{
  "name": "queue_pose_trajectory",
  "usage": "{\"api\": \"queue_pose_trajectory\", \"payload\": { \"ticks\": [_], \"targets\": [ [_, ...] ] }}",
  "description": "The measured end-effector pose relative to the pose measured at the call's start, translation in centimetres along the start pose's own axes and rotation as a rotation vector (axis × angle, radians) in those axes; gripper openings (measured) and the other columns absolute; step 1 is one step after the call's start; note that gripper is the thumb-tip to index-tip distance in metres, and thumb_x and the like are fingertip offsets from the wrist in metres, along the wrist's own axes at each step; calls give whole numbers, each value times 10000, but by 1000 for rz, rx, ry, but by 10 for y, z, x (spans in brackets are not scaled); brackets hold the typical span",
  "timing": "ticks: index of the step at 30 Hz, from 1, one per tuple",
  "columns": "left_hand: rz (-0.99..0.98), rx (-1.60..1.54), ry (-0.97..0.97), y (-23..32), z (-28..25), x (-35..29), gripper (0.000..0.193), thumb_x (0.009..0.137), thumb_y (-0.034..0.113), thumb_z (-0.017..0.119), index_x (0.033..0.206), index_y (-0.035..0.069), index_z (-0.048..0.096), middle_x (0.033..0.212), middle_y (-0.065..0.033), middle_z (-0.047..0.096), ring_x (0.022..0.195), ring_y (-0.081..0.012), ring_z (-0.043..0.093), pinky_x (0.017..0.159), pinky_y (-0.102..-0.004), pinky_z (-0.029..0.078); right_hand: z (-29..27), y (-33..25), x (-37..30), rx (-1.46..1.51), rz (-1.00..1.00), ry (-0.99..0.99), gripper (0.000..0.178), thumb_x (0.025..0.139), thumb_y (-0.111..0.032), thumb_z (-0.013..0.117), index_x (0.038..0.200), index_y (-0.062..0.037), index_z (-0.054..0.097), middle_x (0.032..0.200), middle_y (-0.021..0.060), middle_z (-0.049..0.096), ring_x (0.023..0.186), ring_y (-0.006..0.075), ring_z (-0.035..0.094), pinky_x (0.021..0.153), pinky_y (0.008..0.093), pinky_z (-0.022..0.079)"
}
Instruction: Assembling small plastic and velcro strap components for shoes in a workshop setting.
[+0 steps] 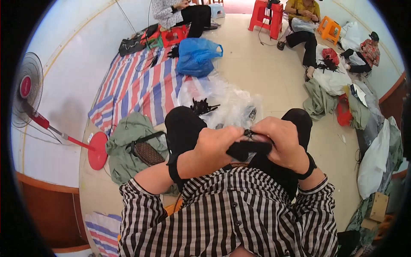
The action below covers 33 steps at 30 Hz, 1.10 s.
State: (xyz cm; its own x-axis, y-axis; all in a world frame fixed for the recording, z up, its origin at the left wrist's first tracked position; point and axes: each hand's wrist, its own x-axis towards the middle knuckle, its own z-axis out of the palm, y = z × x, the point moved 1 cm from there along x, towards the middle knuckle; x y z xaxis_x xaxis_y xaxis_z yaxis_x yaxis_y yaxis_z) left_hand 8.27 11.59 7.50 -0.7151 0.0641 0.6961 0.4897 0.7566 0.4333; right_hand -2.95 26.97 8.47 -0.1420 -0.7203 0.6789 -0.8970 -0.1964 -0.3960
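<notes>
My left hand (213, 147) and my right hand (283, 138) meet above my lap, between my knees, with the fingers of both closed. A soft black strip (247, 150), which looks like fabric, runs between them and is gripped at both ends. At the meeting fingertips sits a small shiny dark piece (248, 133); its kind is too small to tell. Just beyond the hands a clear plastic sheet (233, 99) lies on the floor, with a tangle of black pieces (204, 106) on it.
A blue plastic bag (198, 58) stands on a striped sheet (145, 85) ahead. A fan (97, 150) stands left, near green cloth and a brown patterned bag (147, 153). Several people sit farther off, near a red stool (266, 19) and an orange stool (329, 29). White sacks (373, 160) lie right.
</notes>
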Motion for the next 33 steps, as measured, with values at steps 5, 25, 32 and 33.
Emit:
{"api": "queue_pose_trajectory", "payload": {
  "ticks": [5, 25, 32, 33],
  "targets": [
    [640, 290, 164, 12, -10, 3, 211, 676, -9, 647, 848, -113, 586, 718, -111, 576, 540, -123, 546, 441, -210, 451, -5, -17, -6, -185, -467, 165, 325, 650, 3, 642, 954, 75, 551, 818, 181, 612, 716, 294, 614, 628, 363, 536],
    [374, 35, 24, 11, -10, -12, 355, 678, 16, 663, 981, -136, 561, 674, -124, 580, 538, -182, 583, 433, -256, 454, -2, -20, 2, -21, -352, 132, 267, 644, 49, 685, 876, 65, 553, 737, 139, 592, 636, 264, 609, 551, 312, 506],
    [36, -102, 28, 21, -5, -12, 162, 812, 93, 624, 940, 0, 590, 677, -75, 622, 528, -181, 589, 473, -259, 435, -6, -16, 6, 36, -192, -21, 226, 673, -23, 690, 850, -4, 550, 716, 101, 559, 625, 261, 576, 513, 322, 452],
    [-93, -232, 0, 21, -4, -13, 139, 841, 105, 603, 920, -8, 587, 666, -75, 621, 516, -160, 587, 466, -247, 434, -6, -16, 7, 47, -135, -55, 203, 690, -43, 682, 839, -22, 544, 711, 101, 549, 626, 274, 568, 517, 335, 444]
  ]
}}
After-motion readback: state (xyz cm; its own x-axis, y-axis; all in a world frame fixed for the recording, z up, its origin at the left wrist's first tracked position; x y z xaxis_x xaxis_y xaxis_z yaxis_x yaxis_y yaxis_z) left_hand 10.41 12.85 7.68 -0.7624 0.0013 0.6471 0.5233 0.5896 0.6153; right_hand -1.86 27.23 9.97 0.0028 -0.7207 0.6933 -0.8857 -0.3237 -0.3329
